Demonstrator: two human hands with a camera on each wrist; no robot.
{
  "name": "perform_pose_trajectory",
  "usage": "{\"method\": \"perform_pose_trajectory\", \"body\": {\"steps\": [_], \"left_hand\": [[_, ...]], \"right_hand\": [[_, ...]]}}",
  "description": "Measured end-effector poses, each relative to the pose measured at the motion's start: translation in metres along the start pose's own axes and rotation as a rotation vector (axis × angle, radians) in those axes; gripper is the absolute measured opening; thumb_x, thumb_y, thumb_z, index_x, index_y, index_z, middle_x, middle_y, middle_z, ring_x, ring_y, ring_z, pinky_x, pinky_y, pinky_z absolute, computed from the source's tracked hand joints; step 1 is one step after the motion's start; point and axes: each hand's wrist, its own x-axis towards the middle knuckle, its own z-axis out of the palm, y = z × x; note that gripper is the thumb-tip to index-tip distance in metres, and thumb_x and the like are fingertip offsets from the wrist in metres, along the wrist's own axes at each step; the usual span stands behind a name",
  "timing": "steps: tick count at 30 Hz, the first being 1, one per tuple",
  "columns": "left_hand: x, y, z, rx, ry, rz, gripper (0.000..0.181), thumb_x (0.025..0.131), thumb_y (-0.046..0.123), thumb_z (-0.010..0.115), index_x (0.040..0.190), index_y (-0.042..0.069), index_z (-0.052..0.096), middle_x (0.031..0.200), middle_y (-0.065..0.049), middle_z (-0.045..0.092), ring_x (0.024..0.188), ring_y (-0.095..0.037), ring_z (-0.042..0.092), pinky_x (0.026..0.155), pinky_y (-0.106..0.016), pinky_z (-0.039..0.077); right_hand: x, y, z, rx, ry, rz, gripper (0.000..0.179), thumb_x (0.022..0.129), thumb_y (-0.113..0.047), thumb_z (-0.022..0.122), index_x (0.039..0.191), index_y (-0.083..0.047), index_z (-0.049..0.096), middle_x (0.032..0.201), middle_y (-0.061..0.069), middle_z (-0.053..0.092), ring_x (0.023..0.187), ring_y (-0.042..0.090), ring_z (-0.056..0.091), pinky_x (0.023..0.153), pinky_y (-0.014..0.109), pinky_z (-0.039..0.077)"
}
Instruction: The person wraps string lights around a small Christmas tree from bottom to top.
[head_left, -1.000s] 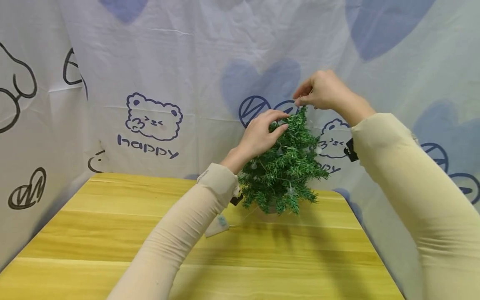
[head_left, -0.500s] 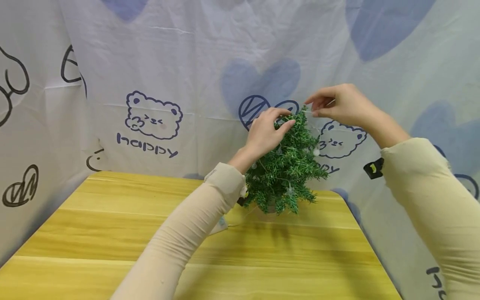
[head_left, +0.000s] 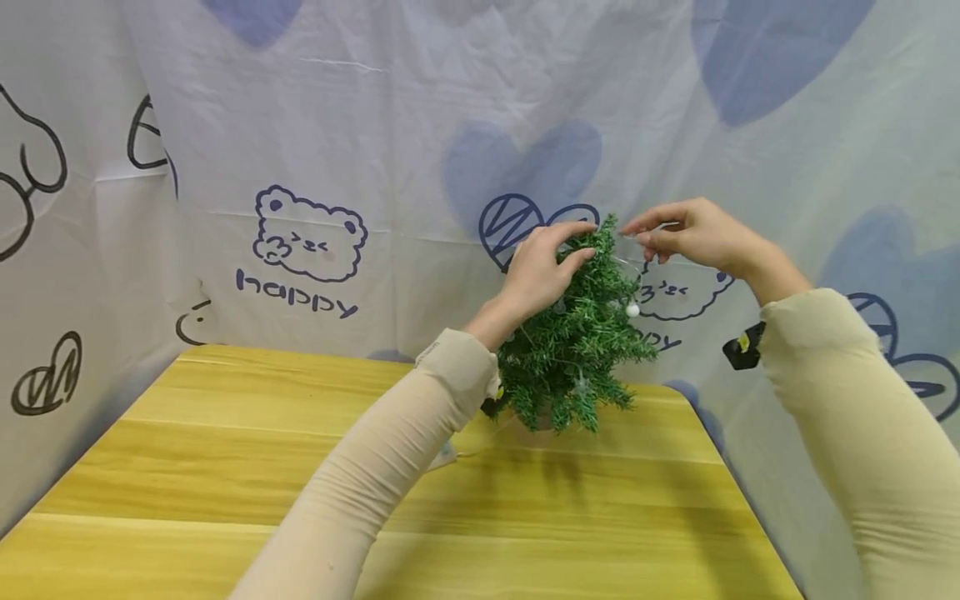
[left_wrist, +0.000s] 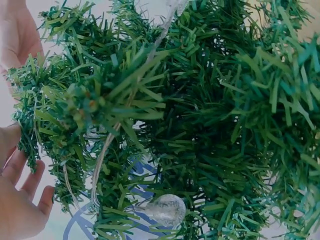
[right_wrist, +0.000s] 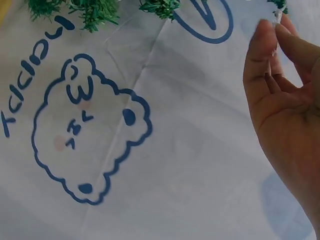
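Observation:
A small artificial Christmas tree [head_left: 588, 333] stands on the table. My left hand [head_left: 540, 271] holds its upper branches from the left, with thumb and fingers curled round them below the tip. Clear string lights [left_wrist: 102, 155] run through the green needles, and one clear bulb [left_wrist: 169, 210] shows in the left wrist view. Right of the treetop, my right hand [head_left: 701, 237] pinches a thin stretch of the lights' wire [right_wrist: 277, 19] between thumb and fingertips. A pale round bulb [head_left: 633, 310] hangs at the tree's right side.
The wooden table [head_left: 225, 467] carries the tree near its back edge. A small white item [head_left: 446, 456] lies partly hidden behind my left sleeve [head_left: 390, 450]. A printed white cloth [head_left: 420, 150] hangs close behind.
My right hand has moved from above the treetop to its right and down, with the wire pinched. My left hand has shifted slightly right at the upper branches.

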Motion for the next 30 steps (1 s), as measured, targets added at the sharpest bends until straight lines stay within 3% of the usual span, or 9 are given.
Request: {"method": "perform_pose_trajectory", "body": {"steps": [4,9,16,18,24,27,30], "left_hand": [[0.002,0.0,0.001,-0.05,0.008,-0.018,0.041,0.106,0.028,0.063,0.146,0.021,0.059,0.144,0.004,0.061,0.13,-0.015,0.052,0.111,-0.034,0.041],[0.003,0.0,0.002,-0.095,0.016,-0.025,0.04,0.105,0.025,0.064,0.144,0.02,0.061,0.141,0.003,0.062,0.128,-0.016,0.053,0.109,-0.033,0.042],[0.003,-0.004,0.005,-0.125,0.028,-0.034,0.04,0.104,0.025,0.065,0.144,0.021,0.061,0.141,0.003,0.063,0.129,-0.016,0.053,0.11,-0.035,0.042],[0.002,-0.003,0.005,-0.129,0.028,-0.034,0.04,0.104,0.025,0.065,0.144,0.02,0.061,0.141,0.002,0.063,0.129,-0.016,0.053,0.11,-0.035,0.042],[0.001,0.0,0.003,-0.135,0.032,-0.033,0.04,0.104,0.024,0.065,0.144,0.02,0.061,0.141,0.002,0.062,0.13,-0.017,0.053,0.112,-0.035,0.041],[-0.001,0.001,0.002,-0.141,0.028,-0.035,0.041,0.104,0.024,0.065,0.145,0.019,0.061,0.142,0.002,0.062,0.132,-0.017,0.053,0.113,-0.035,0.041],[-0.003,0.002,0.001,-0.141,0.024,-0.043,0.041,0.105,0.024,0.065,0.145,0.019,0.06,0.142,0.001,0.062,0.132,-0.018,0.053,0.113,-0.036,0.041]], "right_hand": [[0.013,0.004,0.004,0.052,0.04,0.043,0.053,0.108,-0.034,0.059,0.155,-0.012,0.05,0.138,0.019,0.064,0.1,0.018,0.065,0.086,0.03,0.055],[0.027,0.002,0.01,0.142,0.101,0.108,0.057,0.105,-0.035,0.065,0.15,-0.003,0.05,0.141,0.02,0.062,0.1,0.011,0.065,0.101,0.045,0.051],[0.036,-0.003,0.017,0.226,0.203,0.049,0.045,0.105,-0.023,0.064,0.143,-0.001,0.055,0.137,0.017,0.062,0.096,0.005,0.068,0.11,0.054,0.046],[0.034,-0.005,0.017,0.232,0.241,0.021,0.042,0.106,-0.021,0.064,0.142,-0.002,0.057,0.136,0.015,0.063,0.097,0.006,0.068,0.108,0.051,0.048],[0.032,-0.011,0.019,0.315,0.382,-0.082,0.037,0.104,-0.013,0.066,0.138,-0.001,0.062,0.119,0.002,0.069,0.099,0.01,0.069,0.09,0.022,0.056],[0.032,-0.016,0.02,0.407,0.439,-0.12,0.035,0.102,-0.008,0.067,0.135,0.001,0.064,0.111,-0.003,0.069,0.099,0.011,0.069,0.088,0.02,0.057],[0.03,-0.019,0.021,0.419,0.448,-0.108,0.034,0.101,-0.008,0.067,0.134,0.0,0.064,0.109,-0.003,0.069,0.097,0.012,0.069,0.086,0.019,0.058]]}}
